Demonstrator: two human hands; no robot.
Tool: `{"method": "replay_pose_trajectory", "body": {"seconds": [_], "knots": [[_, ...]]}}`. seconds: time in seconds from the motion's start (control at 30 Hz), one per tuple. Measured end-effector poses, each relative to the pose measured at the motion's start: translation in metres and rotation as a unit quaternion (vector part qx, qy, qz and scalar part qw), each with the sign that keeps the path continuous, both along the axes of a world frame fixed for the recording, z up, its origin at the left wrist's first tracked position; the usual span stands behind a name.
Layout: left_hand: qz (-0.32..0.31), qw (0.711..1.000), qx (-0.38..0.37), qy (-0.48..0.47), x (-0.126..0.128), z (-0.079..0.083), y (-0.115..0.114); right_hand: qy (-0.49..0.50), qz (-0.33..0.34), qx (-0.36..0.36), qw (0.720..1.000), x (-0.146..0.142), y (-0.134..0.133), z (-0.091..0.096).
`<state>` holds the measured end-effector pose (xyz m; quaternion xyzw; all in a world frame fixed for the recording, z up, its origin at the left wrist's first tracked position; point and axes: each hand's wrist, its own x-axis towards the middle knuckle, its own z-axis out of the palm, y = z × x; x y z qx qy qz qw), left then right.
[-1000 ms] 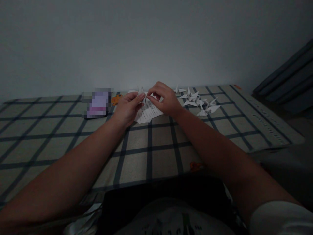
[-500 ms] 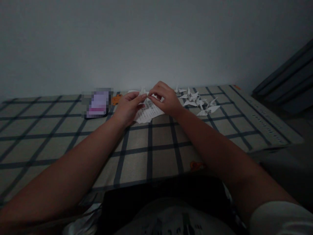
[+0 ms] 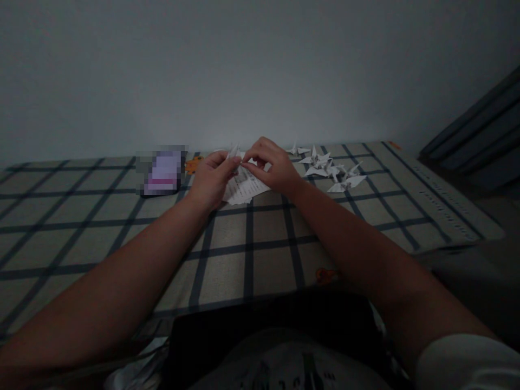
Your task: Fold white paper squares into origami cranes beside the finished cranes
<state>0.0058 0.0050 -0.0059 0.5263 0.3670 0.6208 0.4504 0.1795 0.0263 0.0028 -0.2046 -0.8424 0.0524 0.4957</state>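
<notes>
Between my two hands is a small piece of folded white paper (image 3: 234, 151) with pointed tips, partly hidden by the fingers. My left hand (image 3: 212, 176) pinches it between thumb and fingers. The thumb and forefinger of my right hand (image 3: 271, 165) are pressed together at its right side, touching a tip. Beneath the hands lie several printed paper sheets (image 3: 246, 189), partly covered by them. To the right of my right hand, several folded white paper cranes (image 3: 320, 161) lie in a loose group.
A phone (image 3: 164, 172) with a lit, blurred screen lies to the left. The checked tablecloth (image 3: 227, 238) covers the table, which meets a plain wall (image 3: 260, 70) at the back. Dark striped fabric (image 3: 483, 130) hangs at the far right.
My right hand has shifted very slightly to the left and its fingers have tilted a little. The folded paper's tips lean a bit differently above my left fingers.
</notes>
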Motion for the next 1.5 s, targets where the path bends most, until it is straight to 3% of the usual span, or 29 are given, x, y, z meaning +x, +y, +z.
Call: {"method": "replay_pose_trajectory", "body": {"seconds": [0.33, 0.5, 0.6, 0.73, 0.9, 1.07, 1.23, 1.37, 1.5], "knots": [[-0.016, 0.999, -0.037, -0.001, -0.003, 0.008, -0.002, 0.006, -0.004, -0.024, 1.0, 0.0, 0.0, -0.001], [-0.048, 0.997, -0.058, 0.007, -0.005, 0.01, -0.003, 0.08, -0.012, -0.123, 0.989, 0.001, -0.002, 0.002], [-0.06, 0.996, -0.068, 0.028, -0.004, 0.01, -0.002, 0.135, -0.004, -0.213, 0.968, 0.002, -0.001, 0.005], [-0.069, 0.996, -0.059, 0.028, -0.006, 0.006, 0.002, 0.132, 0.043, -0.317, 0.938, 0.002, 0.001, 0.008], [-0.072, 0.996, -0.05, 0.017, -0.008, 0.005, 0.006, 0.139, 0.098, -0.404, 0.899, -0.001, 0.006, 0.002], [-0.074, 0.995, -0.068, 0.005, -0.003, 0.012, 0.0, 0.154, 0.151, -0.496, 0.841, -0.003, 0.007, -0.004], [-0.094, 0.994, -0.05, -0.01, -0.003, 0.012, -0.003, 0.175, 0.19, -0.536, 0.804, -0.004, 0.0, 0.0], [-0.054, 0.997, -0.045, 0.029, -0.004, 0.007, 0.001, 0.183, 0.165, -0.523, 0.816, -0.005, 0.004, -0.001], [0.065, 0.991, 0.012, 0.115, -0.007, 0.001, 0.007, 0.174, 0.061, -0.449, 0.874, -0.005, 0.012, -0.006]]}}
